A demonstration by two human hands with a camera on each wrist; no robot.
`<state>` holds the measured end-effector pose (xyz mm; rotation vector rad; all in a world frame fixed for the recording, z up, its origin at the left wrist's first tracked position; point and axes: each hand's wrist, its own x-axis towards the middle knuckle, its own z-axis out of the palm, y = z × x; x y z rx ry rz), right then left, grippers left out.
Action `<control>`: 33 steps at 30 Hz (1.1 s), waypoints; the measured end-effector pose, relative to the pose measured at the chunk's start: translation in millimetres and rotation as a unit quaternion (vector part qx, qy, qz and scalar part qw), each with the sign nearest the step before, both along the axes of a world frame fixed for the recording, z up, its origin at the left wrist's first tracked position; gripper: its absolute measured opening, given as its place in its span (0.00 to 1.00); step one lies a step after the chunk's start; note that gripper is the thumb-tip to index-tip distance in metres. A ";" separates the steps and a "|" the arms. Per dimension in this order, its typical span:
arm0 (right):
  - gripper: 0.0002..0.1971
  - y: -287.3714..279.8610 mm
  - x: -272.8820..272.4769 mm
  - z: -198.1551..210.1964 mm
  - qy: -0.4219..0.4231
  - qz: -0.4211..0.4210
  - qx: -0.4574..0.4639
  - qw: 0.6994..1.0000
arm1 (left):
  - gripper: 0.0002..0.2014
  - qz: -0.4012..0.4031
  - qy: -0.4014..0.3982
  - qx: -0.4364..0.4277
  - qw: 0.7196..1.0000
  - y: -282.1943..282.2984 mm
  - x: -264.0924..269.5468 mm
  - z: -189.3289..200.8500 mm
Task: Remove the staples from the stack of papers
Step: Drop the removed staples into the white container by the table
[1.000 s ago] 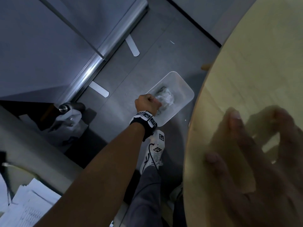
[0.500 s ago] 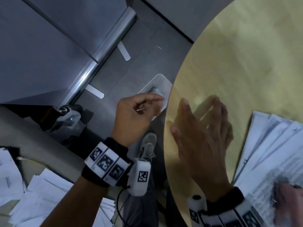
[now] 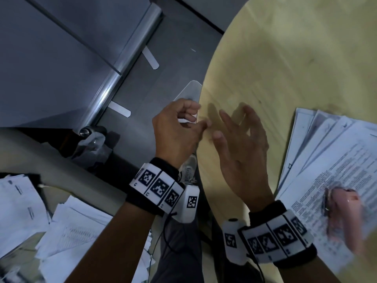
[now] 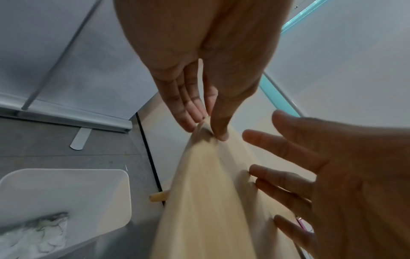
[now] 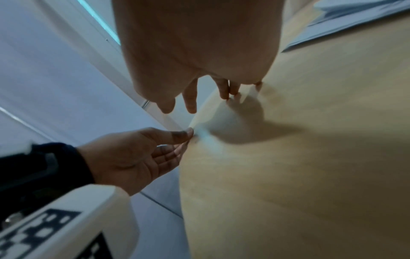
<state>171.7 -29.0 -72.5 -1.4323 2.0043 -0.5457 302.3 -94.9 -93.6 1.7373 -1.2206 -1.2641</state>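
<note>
The stack of printed papers (image 3: 326, 160) lies fanned out at the right of the round wooden table (image 3: 285, 68). A blurred pink object (image 3: 342, 207) rests on its top sheet. My left hand (image 3: 195, 123) is at the table's left edge with fingers loosely bent and nothing in it. In the left wrist view its thumb tip (image 4: 218, 136) touches the table rim. My right hand (image 3: 230, 123) is spread over the bare tabletop beside it, fingertips (image 5: 226, 94) touching the wood, well left of the papers. I see no staple.
A white bin (image 4: 66, 192) with crumpled scraps stands on the grey floor under the table edge, partly hidden in the head view (image 3: 191, 90). More loose papers (image 3: 51, 221) are heaped on a surface at lower left. A metal rail (image 3: 106, 92) of a partition runs along the floor.
My left hand has risen from the bin on the floor to the table edge. The view has swung right, bringing the paper stack into sight. The right hand stays spread on the table.
</note>
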 end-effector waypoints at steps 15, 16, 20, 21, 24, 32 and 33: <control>0.16 8.4 -23.0 4.6 -0.192 -0.118 -0.042 0.973 | 0.14 0.022 -0.087 -0.016 0.996 -4.8 -14.0 5.8; 0.17 10.3 -24.3 3.8 -0.193 -0.122 -0.039 0.973 | 0.13 0.027 -0.082 0.002 0.996 -6.3 -12.7 4.3; 0.18 17.5 -28.4 2.7 -0.172 -0.108 -0.025 0.979 | 0.11 0.063 0.011 0.097 0.993 -10.8 -3.4 -1.0; 0.17 19.0 -29.6 1.9 -0.155 -0.096 -0.021 0.983 | 0.11 0.074 0.048 0.117 0.989 -11.4 -1.4 -1.2; 0.09 22.4 -35.9 0.4 -0.101 -0.063 -0.027 0.993 | 0.09 0.075 0.114 0.152 0.979 -13.7 4.7 -1.0; 0.14 40.0 -63.0 9.5 0.092 -0.021 -0.014 0.995 | 0.03 0.087 0.131 0.173 0.972 -21.6 25.9 -36.7; 0.17 43.3 -65.9 10.5 0.109 -0.012 0.005 0.994 | 0.03 0.093 0.108 0.175 0.974 -24.7 27.4 -51.3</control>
